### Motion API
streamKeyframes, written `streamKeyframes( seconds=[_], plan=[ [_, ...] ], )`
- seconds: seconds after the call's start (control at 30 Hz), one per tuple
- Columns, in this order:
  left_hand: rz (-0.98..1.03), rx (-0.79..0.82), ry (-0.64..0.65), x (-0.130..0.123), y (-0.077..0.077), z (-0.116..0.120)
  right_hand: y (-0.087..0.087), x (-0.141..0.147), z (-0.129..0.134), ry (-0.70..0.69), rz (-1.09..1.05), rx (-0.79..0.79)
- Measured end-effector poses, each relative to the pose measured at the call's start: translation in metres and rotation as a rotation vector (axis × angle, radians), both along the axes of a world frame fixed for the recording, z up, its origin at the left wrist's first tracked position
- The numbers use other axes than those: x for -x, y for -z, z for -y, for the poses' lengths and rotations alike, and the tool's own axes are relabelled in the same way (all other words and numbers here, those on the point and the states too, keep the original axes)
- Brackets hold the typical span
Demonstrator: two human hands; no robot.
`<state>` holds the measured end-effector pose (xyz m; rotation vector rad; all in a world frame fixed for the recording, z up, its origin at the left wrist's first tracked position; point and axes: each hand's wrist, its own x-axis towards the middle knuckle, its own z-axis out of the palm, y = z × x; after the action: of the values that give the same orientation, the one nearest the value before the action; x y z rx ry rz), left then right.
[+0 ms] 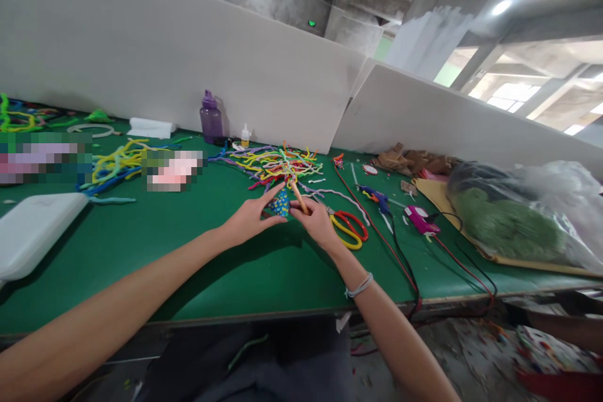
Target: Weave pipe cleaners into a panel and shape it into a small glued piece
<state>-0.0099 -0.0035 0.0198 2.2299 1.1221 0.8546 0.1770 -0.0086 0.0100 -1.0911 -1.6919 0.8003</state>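
Observation:
Between the thumb and forefinger of my left hand (250, 218) is a small blue cone-shaped piece with yellow dots (281, 203). My right hand (316, 221) is closed on a slim tan stick (299, 197), which slants up to the left beside the blue piece. The right fingertips are close to that piece; whether they touch it I cannot tell. Just beyond both hands lies a heap of fuzzy coloured craft stems (282, 164). Scissors with red and yellow handles (349, 230) lie right of my right hand, their blades partly hidden.
A blue glue gun (375, 198), a magenta device (421, 220) and cords lie to the right, before a plastic bag with green material (509, 217). A purple bottle (211, 118) and small dropper bottle (245, 136) stand behind. A white case (40, 232) lies left.

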Motion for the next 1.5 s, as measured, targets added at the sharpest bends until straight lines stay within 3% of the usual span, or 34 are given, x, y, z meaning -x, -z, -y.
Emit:
streamKeyframes(
  seconds=[0.3, 0.53, 0.67, 1.03, 1.27, 1.5],
  plan=[
    [-0.069, -0.124, 0.009, 0.006, 0.002, -0.004, -0.001, 0.000, 0.002, -0.075, 0.065, -0.004],
    [-0.101, -0.311, 0.022, 0.008, 0.006, -0.007, -0.005, -0.002, 0.003, -0.068, 0.055, -0.009],
    [-0.096, -0.410, 0.025, 0.009, 0.008, -0.008, -0.010, 0.000, 0.008, -0.094, -0.028, 0.148],
    [0.038, -0.460, 0.178, 0.008, -0.003, -0.001, -0.006, 0.000, 0.011, -0.497, -0.407, 0.640],
    [0.021, -0.360, 0.166, 0.005, -0.004, 0.005, 0.001, 0.000, 0.009, -0.608, -0.554, 0.742],
    [-0.007, -0.400, 0.134, 0.004, 0.000, 0.005, 0.006, 0.002, 0.008, -0.613, -0.646, 0.753]
  ],
)
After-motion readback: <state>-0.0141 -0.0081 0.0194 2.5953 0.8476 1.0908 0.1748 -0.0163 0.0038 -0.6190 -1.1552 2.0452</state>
